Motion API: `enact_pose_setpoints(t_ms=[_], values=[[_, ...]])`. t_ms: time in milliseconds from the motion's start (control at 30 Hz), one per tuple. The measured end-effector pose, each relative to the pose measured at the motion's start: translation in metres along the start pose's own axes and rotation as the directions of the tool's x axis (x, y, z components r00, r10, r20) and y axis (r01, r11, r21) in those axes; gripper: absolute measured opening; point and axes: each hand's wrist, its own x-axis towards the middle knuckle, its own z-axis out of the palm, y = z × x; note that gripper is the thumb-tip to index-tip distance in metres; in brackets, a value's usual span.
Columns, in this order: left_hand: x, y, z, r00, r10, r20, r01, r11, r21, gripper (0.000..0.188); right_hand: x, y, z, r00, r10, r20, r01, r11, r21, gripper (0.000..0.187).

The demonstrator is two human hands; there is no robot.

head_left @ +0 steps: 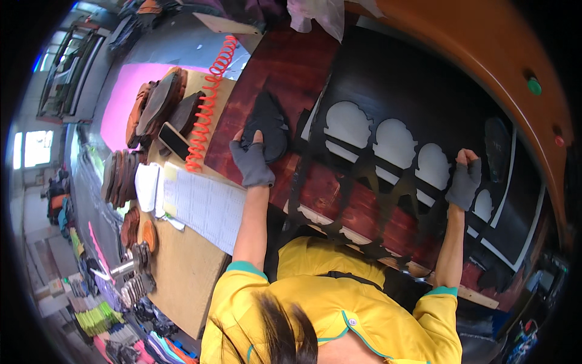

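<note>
My left hand [251, 161], in a grey fingerless glove, grips a small stack of black cut-out pieces [270, 118] lying on the dark red cutting board [273, 67]. My right hand [464, 182], gloved the same way, holds the large black sheet [394, 85] at the edge of one cut-out hole. Several rounded holes [391, 142] run in a row across the sheet between my hands. The sheet's ragged lower edge hangs toward my yellow shirt.
An orange coiled hose [209, 97], a phone [174, 141] and printed paper sheets [203, 203] lie on the wooden table [182, 273] at the left. Stacks of brown shaped pieces [154, 106] stand behind. The orange machine frame [485, 42] carries a green button [533, 85].
</note>
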Motion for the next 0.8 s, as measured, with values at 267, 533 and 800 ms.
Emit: enact_pose_setpoints(t_ms=[267, 533, 800], values=[[0.008, 0.021, -0.011, 0.640, 0.640, 0.426, -0.683, 0.221, 0.696, 0.048, 0.035, -0.012, -0.038, 0.965, -0.239, -0.107, 0.112, 0.745, -0.657, 0.051], [0.011, 0.018, 0.114, 0.293, 0.459, 0.839, -0.953, 0.210, 0.218, 0.041, 0.134, 0.004, -0.051, 0.974, 0.212, -0.073, -0.175, 0.514, -0.840, 0.108], [-0.019, 0.018, 0.081, 0.194, 0.360, 0.913, -0.975, -0.030, 0.219, 0.041, 0.113, 0.006, -0.076, 0.980, 0.183, -0.073, -0.172, 0.611, -0.773, 0.100]])
